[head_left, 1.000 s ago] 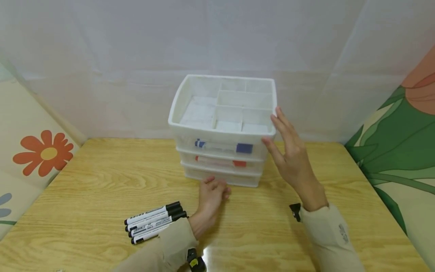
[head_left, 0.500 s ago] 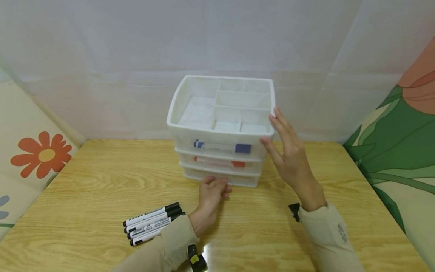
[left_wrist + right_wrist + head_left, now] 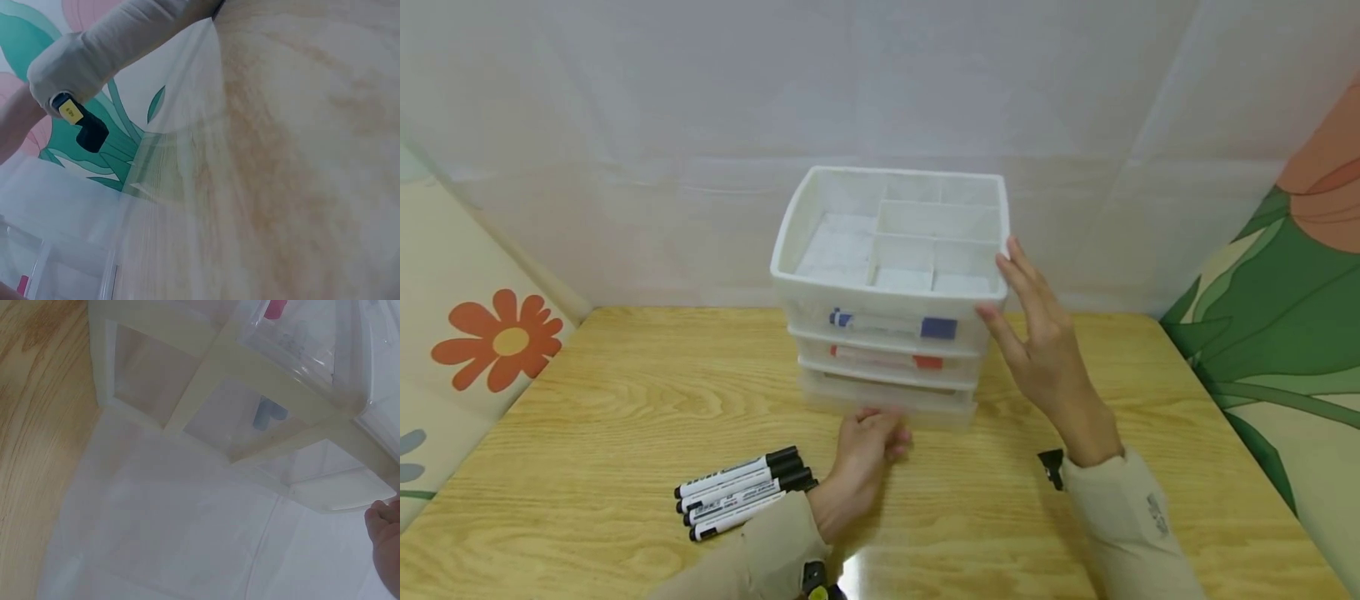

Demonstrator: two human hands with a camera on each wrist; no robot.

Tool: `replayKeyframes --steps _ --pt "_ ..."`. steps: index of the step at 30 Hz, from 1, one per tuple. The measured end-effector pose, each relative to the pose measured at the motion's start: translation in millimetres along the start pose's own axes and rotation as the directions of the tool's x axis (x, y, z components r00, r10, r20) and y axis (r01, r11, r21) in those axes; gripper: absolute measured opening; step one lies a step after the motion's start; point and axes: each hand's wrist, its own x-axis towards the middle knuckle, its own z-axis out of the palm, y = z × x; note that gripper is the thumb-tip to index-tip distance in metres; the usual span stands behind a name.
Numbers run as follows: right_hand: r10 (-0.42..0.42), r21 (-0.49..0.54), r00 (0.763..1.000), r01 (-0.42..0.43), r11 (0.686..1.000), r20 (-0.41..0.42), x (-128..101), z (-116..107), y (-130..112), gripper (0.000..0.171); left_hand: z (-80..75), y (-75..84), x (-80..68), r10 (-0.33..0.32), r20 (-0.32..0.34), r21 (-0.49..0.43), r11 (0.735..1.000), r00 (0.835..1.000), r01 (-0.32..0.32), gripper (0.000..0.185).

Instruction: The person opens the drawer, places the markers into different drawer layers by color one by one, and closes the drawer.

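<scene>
A white plastic drawer organizer (image 3: 891,287) stands at the back of the table, with a divided tray on top. Low on its front, my left hand (image 3: 859,462) hooks curled fingers at the front of the bottom drawer (image 3: 936,414), which sticks out a little and looks blurred. A blue marker (image 3: 937,328) shows through the top drawer, and a red marker (image 3: 928,362) through the middle one. My right hand (image 3: 1047,354) rests straight fingers on the tray's right rim, thumb near the front corner. In the right wrist view, its fingertips (image 3: 377,515) meet the organizer's top edge.
Several black-capped white markers (image 3: 737,492) lie side by side on the wooden table (image 3: 647,400), left of my left forearm. A white sheet (image 3: 700,150) hangs right behind the organizer. Flower-painted panels (image 3: 1262,333) border both sides.
The bottom drawer has come out slightly toward me, my left hand moving back with it. My right hand stays at the organizer's right rim.
</scene>
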Motion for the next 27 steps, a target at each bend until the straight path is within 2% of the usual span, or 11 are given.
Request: replayKeyframes --steps 8,13,27 --pt "0.015 -0.003 1.000 -0.015 1.000 0.002 -0.7 -2.0 1.0 0.064 -6.6 -1.6 -12.7 -0.057 0.043 0.028 0.998 0.997 0.056 0.029" --pt "0.016 -0.006 1.000 -0.016 1.000 0.000 -1.3 -2.3 2.3 0.065 -11.0 -5.2 -19.1 -0.076 0.064 0.029 0.997 0.995 0.074 0.025" --pt "0.008 -0.003 1.000 -0.008 1.000 -0.008 -1.8 -3.3 3.6 0.064 -21.0 -9.0 -38.0 -0.132 0.057 0.074 0.989 0.990 0.127 0.036"
